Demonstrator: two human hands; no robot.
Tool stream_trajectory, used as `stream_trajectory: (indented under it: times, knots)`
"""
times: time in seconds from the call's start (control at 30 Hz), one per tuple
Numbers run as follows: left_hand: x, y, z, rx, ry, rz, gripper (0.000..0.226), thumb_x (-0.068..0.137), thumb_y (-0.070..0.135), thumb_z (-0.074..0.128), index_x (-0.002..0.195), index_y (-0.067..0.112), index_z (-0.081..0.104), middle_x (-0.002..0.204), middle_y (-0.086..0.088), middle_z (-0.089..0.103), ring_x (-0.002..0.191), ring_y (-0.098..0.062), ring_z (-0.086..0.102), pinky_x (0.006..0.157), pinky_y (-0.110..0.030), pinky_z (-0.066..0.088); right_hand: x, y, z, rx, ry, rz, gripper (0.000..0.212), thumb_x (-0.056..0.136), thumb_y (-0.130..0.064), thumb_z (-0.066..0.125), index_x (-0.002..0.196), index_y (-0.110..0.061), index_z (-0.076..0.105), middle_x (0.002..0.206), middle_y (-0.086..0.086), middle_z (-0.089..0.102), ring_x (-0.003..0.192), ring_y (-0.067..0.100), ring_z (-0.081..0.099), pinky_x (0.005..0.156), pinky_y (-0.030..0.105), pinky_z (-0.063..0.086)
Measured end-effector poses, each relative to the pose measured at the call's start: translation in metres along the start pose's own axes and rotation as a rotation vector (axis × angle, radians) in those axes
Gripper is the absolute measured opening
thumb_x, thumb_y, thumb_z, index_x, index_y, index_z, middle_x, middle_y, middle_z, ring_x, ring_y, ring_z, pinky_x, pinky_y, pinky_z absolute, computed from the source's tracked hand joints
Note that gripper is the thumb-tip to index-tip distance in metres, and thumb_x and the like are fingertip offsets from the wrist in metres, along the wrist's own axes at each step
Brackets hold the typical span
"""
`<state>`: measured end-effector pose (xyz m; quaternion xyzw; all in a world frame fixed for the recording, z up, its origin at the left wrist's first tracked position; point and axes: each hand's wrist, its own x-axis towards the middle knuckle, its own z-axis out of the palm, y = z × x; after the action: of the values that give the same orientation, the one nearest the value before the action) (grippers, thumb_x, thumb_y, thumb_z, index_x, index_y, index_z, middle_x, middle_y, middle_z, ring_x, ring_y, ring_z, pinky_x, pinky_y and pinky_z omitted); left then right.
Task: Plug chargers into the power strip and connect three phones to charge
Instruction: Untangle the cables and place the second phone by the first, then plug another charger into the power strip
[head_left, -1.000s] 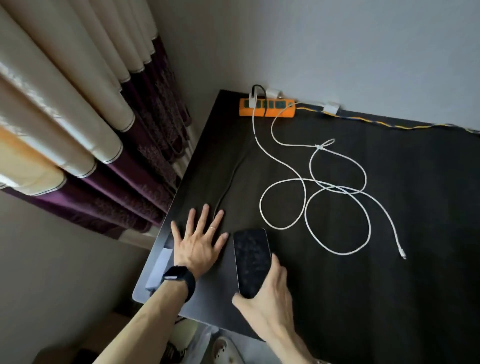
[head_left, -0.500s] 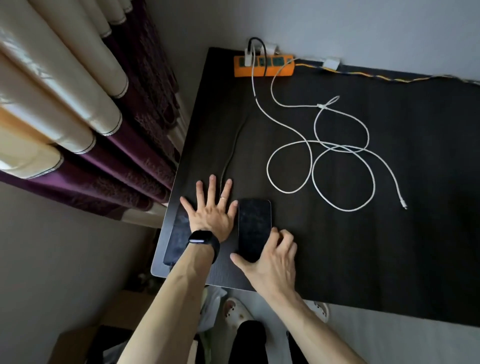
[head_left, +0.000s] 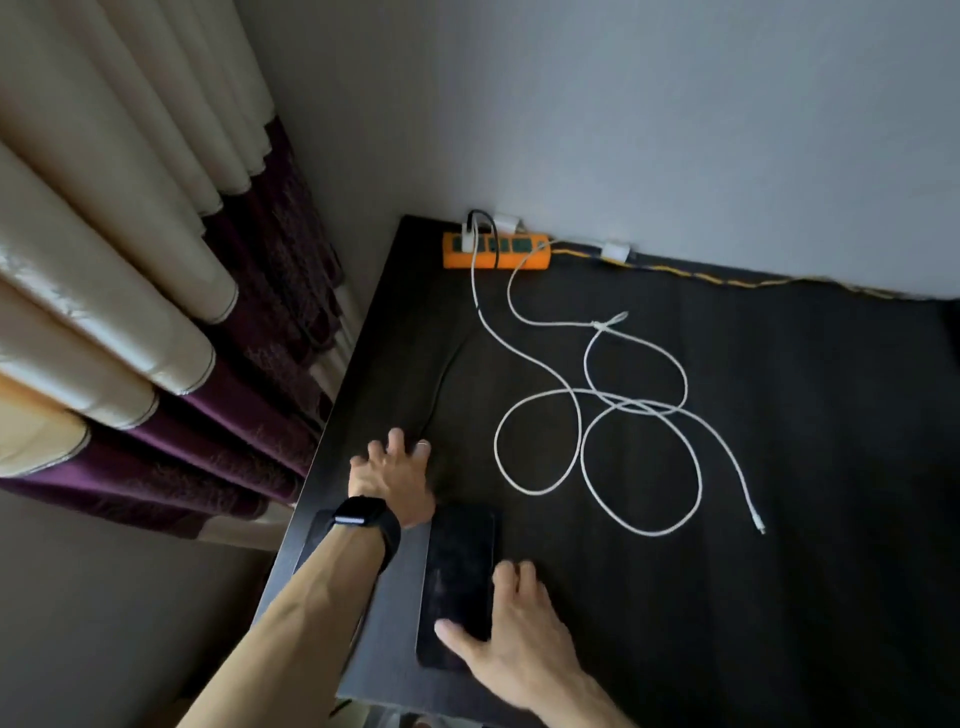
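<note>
A black phone lies face up near the table's front left edge. My right hand grips its lower right corner, thumb on the screen and fingers along the right edge. My left hand reaches forward past the phone, fingers spread and bent down at the near end of a thin black cable. That cable runs back to the orange power strip at the wall. A white charger is plugged into the strip. A second dark phone lies partly hidden under my left wrist.
Long white cables lie looped over the dark table, one free plug end at the right. Another white adapter sits by the wall on a yellow cord. Curtains hang left of the table edge.
My left hand has lifted from lying flat beside the phone and moved forward to the black cable's end. My right hand stays on the phone, which now lies flat.
</note>
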<state>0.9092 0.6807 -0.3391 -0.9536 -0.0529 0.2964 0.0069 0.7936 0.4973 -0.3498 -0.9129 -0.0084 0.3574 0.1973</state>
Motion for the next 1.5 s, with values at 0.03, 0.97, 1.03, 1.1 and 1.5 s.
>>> stream_trajectory:
  times: [0.03,0.97,1.03,1.1,1.5]
  knots:
    - [0.008,0.001,-0.014,-0.074,0.0,-0.02,0.053,0.092,0.041,0.048,0.139,0.019,0.036,0.138,-0.01,0.035,0.123,-0.036,0.043,0.097,-0.047,0.041,0.006,0.005,-0.019,0.032,-0.093,-0.037,0.078,0.067,-0.086,0.044,0.112,-0.023,0.046,0.119,-0.002,0.047,0.111,0.021,0.053,0.09,0.037,0.047]
    - [0.175,0.024,-0.007,-0.417,0.586,-0.163,0.064,0.089,0.073,-0.001,0.148,0.055,-0.018,0.161,0.014,-0.025,0.146,-0.008,-0.027,0.117,-0.044,-0.021,0.368,-0.092,-0.314,-0.185,0.652,-0.406,0.042,0.099,-0.017,0.045,0.14,-0.009,0.044,0.146,0.012,0.043,0.134,0.033,0.04,0.108,0.045,0.036]
    - [0.174,0.023,-0.008,-0.418,0.592,-0.168,0.065,0.089,0.073,0.0,0.149,0.054,-0.017,0.161,0.014,-0.024,0.147,-0.008,-0.026,0.118,-0.045,-0.02,0.376,-0.098,-0.318,-0.245,0.631,-0.427,0.045,0.101,-0.018,0.043,0.145,-0.01,0.042,0.152,0.011,0.04,0.14,0.032,0.034,0.114,0.046,0.032]
    - [0.175,0.023,-0.007,-0.413,0.595,-0.169,0.065,0.09,0.072,0.0,0.149,0.053,-0.017,0.162,0.013,-0.023,0.147,-0.008,-0.025,0.118,-0.045,-0.019,0.384,-0.101,-0.32,-0.334,0.623,-0.422,0.046,0.1,-0.021,0.044,0.145,-0.012,0.041,0.151,0.012,0.041,0.14,0.032,0.034,0.116,0.044,0.029]
    - [0.175,0.025,-0.004,-0.434,0.604,-0.172,0.064,0.091,0.073,0.003,0.149,0.054,-0.017,0.163,0.013,-0.022,0.148,-0.01,-0.025,0.118,-0.045,-0.021,0.399,-0.104,-0.33,-0.441,0.751,-0.331,0.041,0.103,-0.031,0.046,0.126,0.002,0.049,0.123,0.026,0.058,0.113,0.042,0.055,0.083,0.043,0.047]
